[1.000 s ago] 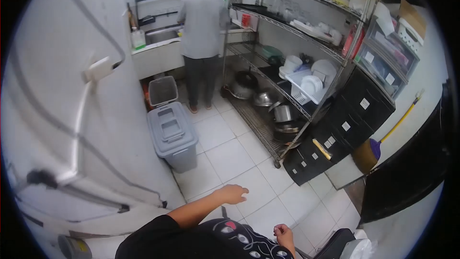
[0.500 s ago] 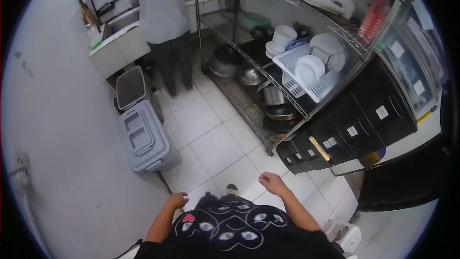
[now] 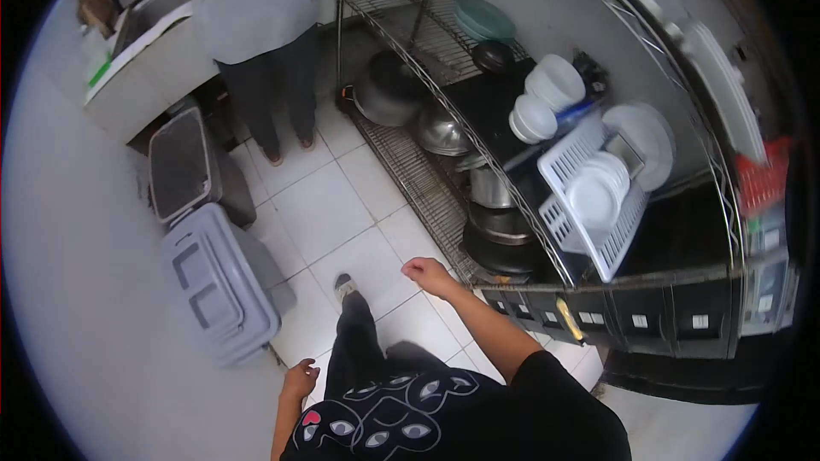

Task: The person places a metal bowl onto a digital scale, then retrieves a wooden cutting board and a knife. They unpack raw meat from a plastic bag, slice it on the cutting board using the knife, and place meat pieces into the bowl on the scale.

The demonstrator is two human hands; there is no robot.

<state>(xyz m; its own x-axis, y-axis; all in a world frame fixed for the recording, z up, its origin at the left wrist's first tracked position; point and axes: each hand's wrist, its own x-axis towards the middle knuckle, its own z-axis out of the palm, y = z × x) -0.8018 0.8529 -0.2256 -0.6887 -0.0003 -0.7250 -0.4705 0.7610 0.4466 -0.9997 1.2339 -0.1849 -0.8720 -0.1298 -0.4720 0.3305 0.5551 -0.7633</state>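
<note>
Low at the left, my left hand (image 3: 299, 378) hangs beside my body, its fingers loosely bent and apart, with nothing in it. My right hand (image 3: 429, 277) is out in front over the tiled floor, fingers curled in, and no object shows in it. Nearest to that hand is the wire shelf rack (image 3: 427, 205), which it does not appear to touch. On the rack's lower level stand several metal pots (image 3: 491, 185). Above them, a white dish rack (image 3: 568, 166) holds white plates (image 3: 595, 196) beside stacked white bowls (image 3: 555, 81).
A grey lidded bin (image 3: 218, 282) and an open bin (image 3: 181, 166) line the left wall. Ahead, a person (image 3: 256, 8) stands facing the sink (image 3: 154, 13). Black drawers (image 3: 632, 320) are at the right. White floor tiles (image 3: 320, 205) run between.
My body has moved forward, one foot now stepping ahead. The rack and bins appear nearer. My right hand has swung forward and left in view; the person stays at the sink.
</note>
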